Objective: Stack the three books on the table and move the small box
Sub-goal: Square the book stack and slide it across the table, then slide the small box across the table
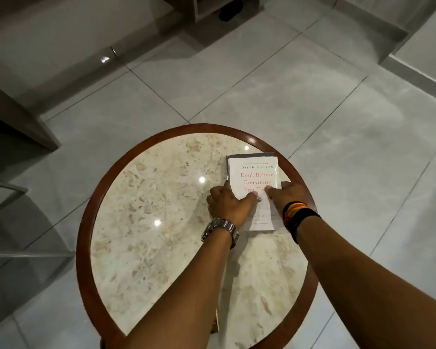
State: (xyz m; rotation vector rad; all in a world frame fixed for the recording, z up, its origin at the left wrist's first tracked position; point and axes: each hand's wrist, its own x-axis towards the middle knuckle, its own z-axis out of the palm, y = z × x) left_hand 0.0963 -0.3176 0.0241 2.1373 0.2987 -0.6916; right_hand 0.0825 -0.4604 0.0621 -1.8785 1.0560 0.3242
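A white book with red title lettering [256, 172] lies on top of a stack at the right side of the round marble table [161, 222]. Edges of darker books [249, 155] show under its far end. My left hand [227, 204] grips the stack's left edge, thumb on the cover. My right hand [287, 193] holds the right edge, fingers on the cover. A metal watch is on my left wrist, coloured bands on the right. No small box is visible.
The table has a raised dark wooden rim [86, 212], and the stack sits close to its right edge. Pale floor tiles [312, 96] surround it. A wooden furniture piece [15, 117] stands at left and a step [413, 71] at upper right.
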